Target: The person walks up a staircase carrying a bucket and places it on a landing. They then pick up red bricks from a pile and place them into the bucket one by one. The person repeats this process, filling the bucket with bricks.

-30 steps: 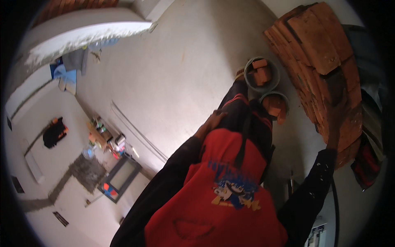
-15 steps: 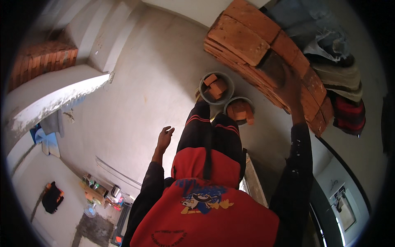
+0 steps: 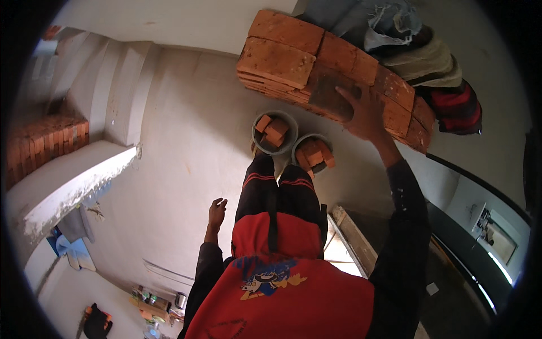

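Observation:
My right hand (image 3: pixel 366 114) reaches over a stack of orange-red bricks (image 3: pixel 280 61). Its fingers are spread, with the thumb side beside a darker brick (image 3: pixel 332 93) in the top layer; whether the palm rests on the stack I cannot tell. My left hand (image 3: pixel 217 213) hangs beside my leg, holding nothing, its fingers loosely apart. Two grey buckets stand on the floor by my feet. Brick pieces (image 3: pixel 276 129) lie in the left bucket (image 3: pixel 293 126), and more brick pieces (image 3: pixel 310 152) are in the right bucket (image 3: pixel 319 168).
Behind the stack lie a pale sack (image 3: pixel 426 65), grey-blue cloth (image 3: pixel 344 20) and a red-and-black bundle (image 3: pixel 457 110). A wooden plank (image 3: pixel 355 240) lies at my right side. Farther left, another brick stack (image 3: pixel 48 144) sits beyond a low wall (image 3: pixel 68 175).
The view has shifted, so the stack appears farther left. My right hand now shows spread fingers over the stack, nearer its front edge. My left hand remains at my side.

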The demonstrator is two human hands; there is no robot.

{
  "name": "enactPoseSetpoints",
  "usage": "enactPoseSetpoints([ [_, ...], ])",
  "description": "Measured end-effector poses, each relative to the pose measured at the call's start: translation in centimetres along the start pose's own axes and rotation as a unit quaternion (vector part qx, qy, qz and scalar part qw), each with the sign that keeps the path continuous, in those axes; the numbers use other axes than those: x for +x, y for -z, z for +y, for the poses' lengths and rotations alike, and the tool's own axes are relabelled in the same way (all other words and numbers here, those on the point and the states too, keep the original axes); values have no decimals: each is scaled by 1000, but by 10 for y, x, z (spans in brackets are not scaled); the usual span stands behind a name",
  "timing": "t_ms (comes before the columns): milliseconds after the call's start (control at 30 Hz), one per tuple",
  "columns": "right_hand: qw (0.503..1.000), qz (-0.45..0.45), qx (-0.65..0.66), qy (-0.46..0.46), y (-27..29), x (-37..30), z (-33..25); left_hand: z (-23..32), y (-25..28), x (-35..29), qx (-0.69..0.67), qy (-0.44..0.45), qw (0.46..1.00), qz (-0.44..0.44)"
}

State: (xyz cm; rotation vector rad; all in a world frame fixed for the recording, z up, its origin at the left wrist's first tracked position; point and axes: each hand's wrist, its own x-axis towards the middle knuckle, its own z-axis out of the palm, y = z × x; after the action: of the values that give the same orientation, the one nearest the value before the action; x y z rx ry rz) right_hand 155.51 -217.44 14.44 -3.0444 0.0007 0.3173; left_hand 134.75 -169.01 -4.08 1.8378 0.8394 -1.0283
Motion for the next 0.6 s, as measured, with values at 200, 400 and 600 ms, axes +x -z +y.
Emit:
enactPoseSetpoints([
  [200, 991, 10, 95, -93, -20, -97, -13, -4, 3, 12, 21, 10, 1000, -20],
  [400, 959, -73, 185, -204, -95, -223, -17, -17, -16, 31, 80, -21, 994, -70],
  [600, 915, -156, 170, -331, -202, -332, -10, -11, -45, 17, 237, -115, 961, -81],
])
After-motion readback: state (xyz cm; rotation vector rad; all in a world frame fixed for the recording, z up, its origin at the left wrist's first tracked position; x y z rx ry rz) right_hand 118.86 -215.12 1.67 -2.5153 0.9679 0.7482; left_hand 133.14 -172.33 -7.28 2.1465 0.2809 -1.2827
